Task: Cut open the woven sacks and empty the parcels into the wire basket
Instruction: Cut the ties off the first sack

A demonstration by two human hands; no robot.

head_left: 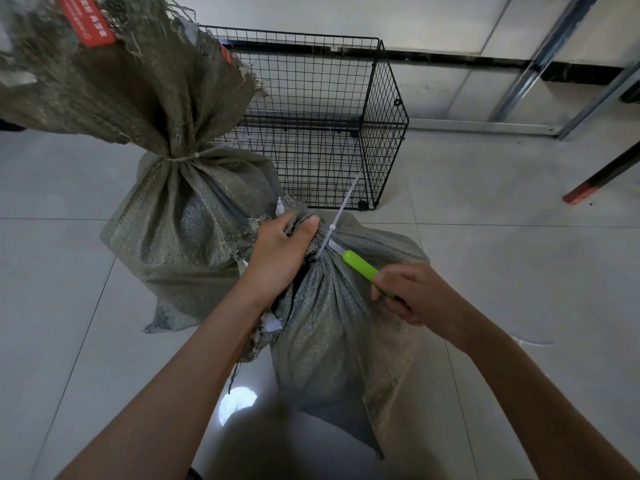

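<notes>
A grey-green woven sack [332,327] stands on the floor right in front of me. My left hand [280,251] grips its bunched neck. A white zip tie [341,211] binds that neck, its tail pointing up and away. My right hand [412,296] holds a green-handled knife [362,266], whose blade lies against the zip tie. A second tied sack [187,230] stands to the left, its frayed top with a red tag [86,20] filling the upper left. The black wire basket [384,133] stands beyond the sacks; its visible part holds nothing.
The floor is pale grey tile [519,237]. Metal frame bars [540,53] run along the wall at the upper right. A dark leg with a red foot [588,188] slants down at the right. A bright light spot [237,405] reflects on the floor near my left forearm.
</notes>
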